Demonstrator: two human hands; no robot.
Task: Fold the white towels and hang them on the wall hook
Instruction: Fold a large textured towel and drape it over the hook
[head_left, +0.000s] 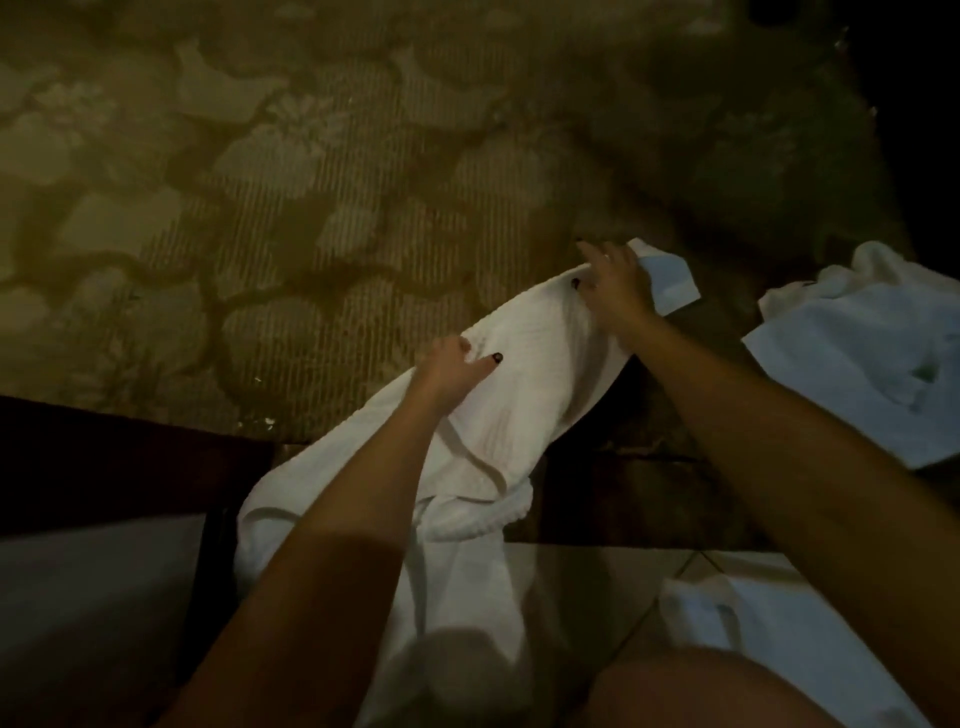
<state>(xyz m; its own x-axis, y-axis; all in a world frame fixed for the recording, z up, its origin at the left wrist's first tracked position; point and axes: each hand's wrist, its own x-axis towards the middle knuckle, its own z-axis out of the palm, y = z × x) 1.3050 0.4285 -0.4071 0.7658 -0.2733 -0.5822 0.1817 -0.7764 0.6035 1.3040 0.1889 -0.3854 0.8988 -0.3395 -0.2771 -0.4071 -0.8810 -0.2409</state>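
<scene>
You are mid-fold; your left hand (453, 364) and right hand (615, 283), set apart, each pinch the top edge of the white terry towel (519, 415) held over the patterned carpet (260, 208); next bring both corners together evenly.

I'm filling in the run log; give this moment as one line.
stage: folding | left hand: gripping towel | right hand: gripping its far corner | other towels: unfolded | hook: unseen

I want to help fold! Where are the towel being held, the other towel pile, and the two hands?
held towel (519, 395), head view, its middle panel
towel pile (852, 332), head view, its top fold
left hand (449, 366), head view, its back
right hand (615, 288), head view, its back
</scene>
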